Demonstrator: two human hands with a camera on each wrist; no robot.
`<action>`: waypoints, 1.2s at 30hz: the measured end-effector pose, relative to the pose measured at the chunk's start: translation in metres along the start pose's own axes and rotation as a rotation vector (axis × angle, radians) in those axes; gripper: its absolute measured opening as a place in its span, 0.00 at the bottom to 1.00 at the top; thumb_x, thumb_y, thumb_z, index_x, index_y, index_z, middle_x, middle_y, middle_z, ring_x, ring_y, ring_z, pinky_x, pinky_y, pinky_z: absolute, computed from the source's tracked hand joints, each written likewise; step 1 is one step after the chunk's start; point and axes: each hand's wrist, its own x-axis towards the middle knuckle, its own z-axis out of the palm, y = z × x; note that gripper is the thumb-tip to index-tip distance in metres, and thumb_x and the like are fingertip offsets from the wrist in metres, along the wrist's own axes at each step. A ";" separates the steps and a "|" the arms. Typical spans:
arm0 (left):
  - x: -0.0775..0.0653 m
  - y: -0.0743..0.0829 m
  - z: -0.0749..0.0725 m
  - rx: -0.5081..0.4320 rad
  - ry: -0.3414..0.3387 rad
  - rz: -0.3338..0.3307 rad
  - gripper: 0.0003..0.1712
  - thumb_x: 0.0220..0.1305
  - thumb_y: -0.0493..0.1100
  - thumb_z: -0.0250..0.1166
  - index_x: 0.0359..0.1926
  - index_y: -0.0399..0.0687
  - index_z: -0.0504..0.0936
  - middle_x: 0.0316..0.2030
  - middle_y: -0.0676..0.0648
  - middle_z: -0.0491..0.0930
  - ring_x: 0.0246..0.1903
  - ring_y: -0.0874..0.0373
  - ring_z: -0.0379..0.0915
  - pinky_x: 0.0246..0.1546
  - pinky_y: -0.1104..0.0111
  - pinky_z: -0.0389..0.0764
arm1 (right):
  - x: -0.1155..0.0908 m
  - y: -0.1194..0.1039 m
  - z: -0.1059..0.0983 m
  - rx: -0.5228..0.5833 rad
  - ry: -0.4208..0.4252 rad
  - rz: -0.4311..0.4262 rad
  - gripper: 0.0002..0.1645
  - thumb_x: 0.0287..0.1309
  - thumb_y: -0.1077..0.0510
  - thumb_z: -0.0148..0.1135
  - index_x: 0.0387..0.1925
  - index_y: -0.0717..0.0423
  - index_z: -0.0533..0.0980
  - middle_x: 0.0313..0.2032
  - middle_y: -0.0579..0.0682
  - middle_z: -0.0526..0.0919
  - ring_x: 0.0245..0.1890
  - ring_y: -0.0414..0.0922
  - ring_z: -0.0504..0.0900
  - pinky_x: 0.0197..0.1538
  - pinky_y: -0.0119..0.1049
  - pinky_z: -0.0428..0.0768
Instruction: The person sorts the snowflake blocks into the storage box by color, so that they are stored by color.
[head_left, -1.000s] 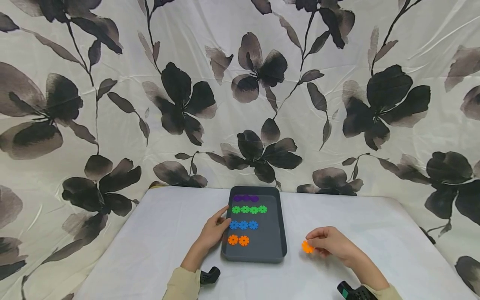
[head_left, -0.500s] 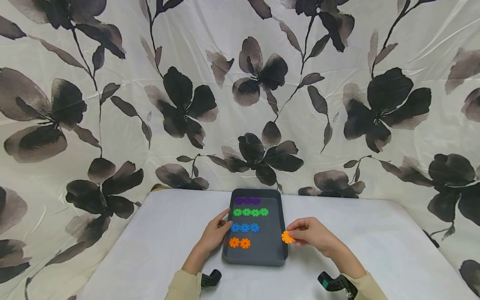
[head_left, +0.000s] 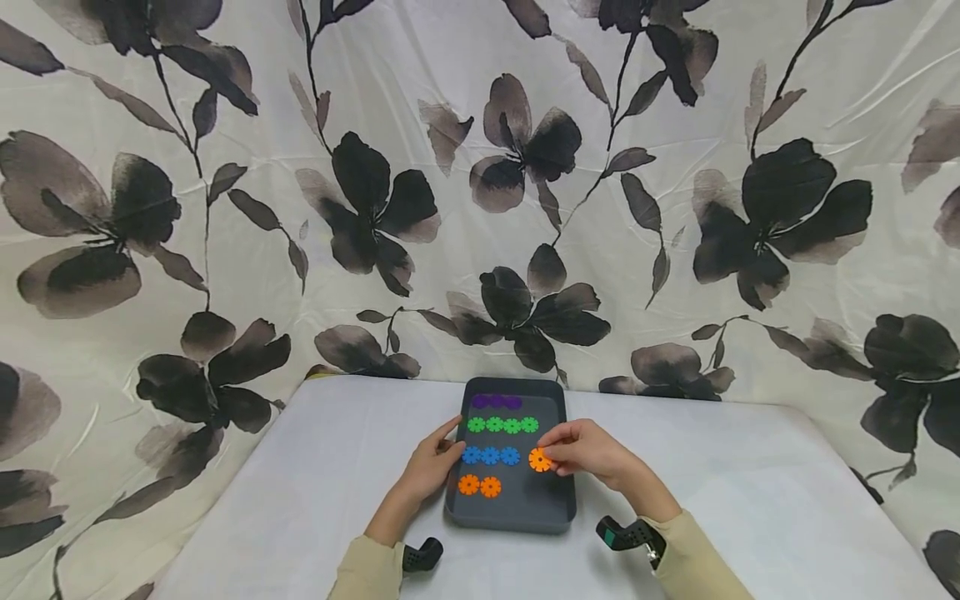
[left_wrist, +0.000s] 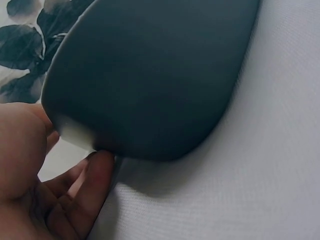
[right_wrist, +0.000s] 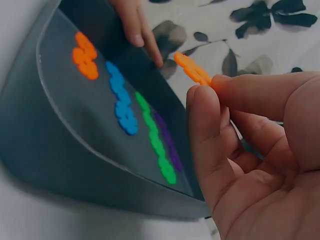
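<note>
My right hand (head_left: pixel 592 454) pinches an orange notched plastic disc (head_left: pixel 539 459) between thumb and fingertips, over the right part of the dark grey tray (head_left: pixel 525 512). In the right wrist view the held disc (right_wrist: pixel 192 68) is seen nearly edge-on, above the level of the tray floor. My left hand (head_left: pixel 427 467) holds the tray by its left side, with the thumb at the rim. The left wrist view shows fingers (left_wrist: pixel 97 175) against the tray's outer wall (left_wrist: pixel 145 90). Two orange discs (head_left: pixel 480 486) lie side by side in the row of the tray nearest me.
Above the orange row lie three blue discs (head_left: pixel 491 456), then several green discs (head_left: pixel 502 425), then a purple row (head_left: pixel 497 402) at the far end. A white cloth covers the table (head_left: pixel 712 500). Behind it hangs a floral fabric (head_left: pixel 525 208).
My right hand has carried the orange disc leftward from beside the tray to over its right part. The left hand stays on the tray's left side.
</note>
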 end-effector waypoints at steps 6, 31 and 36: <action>0.000 -0.001 0.002 -0.004 0.008 -0.015 0.29 0.70 0.46 0.59 0.70 0.56 0.67 0.46 0.43 0.76 0.43 0.50 0.68 0.46 0.54 0.69 | 0.015 0.000 0.007 -0.015 -0.049 -0.004 0.12 0.62 0.63 0.63 0.45 0.67 0.81 0.34 0.54 0.83 0.27 0.43 0.79 0.36 0.36 0.81; 0.002 -0.004 0.005 -0.030 0.016 -0.019 0.29 0.70 0.46 0.59 0.71 0.57 0.67 0.43 0.43 0.76 0.41 0.51 0.69 0.41 0.59 0.71 | 0.047 0.006 0.021 -0.137 -0.105 -0.028 0.10 0.61 0.66 0.62 0.42 0.68 0.82 0.32 0.54 0.84 0.25 0.43 0.81 0.34 0.39 0.82; 0.002 -0.002 0.003 -0.054 0.012 -0.011 0.29 0.70 0.45 0.60 0.70 0.55 0.68 0.40 0.44 0.76 0.38 0.52 0.70 0.36 0.63 0.71 | 0.049 0.005 0.022 -0.175 -0.131 -0.031 0.08 0.61 0.66 0.63 0.40 0.66 0.83 0.31 0.53 0.83 0.25 0.43 0.80 0.34 0.40 0.82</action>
